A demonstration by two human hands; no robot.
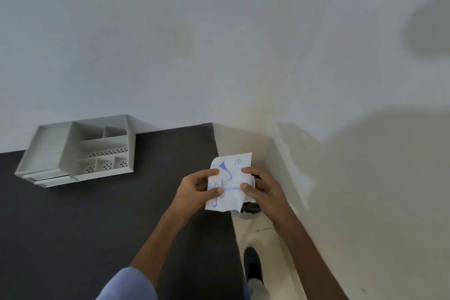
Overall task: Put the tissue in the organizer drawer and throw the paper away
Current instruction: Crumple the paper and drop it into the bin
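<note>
Both hands hold a white paper packet (230, 182) with blue print, raised over the right edge of the dark table (97, 221). My left hand (198, 191) pinches its left side, and my right hand (261, 189) pinches its right side. The white desk organizer (80, 151) stands at the table's far left against the wall, with several open compartments on top and shut drawers at its front. Whether tissue is inside the packet cannot be told. Something dark and round (250, 206) shows under the packet and my right hand, mostly hidden.
The white wall (219, 44) fills the upper view and runs down the right side. A strip of pale floor (275, 251) lies between table and wall, with my dark shoe (253, 265) on it.
</note>
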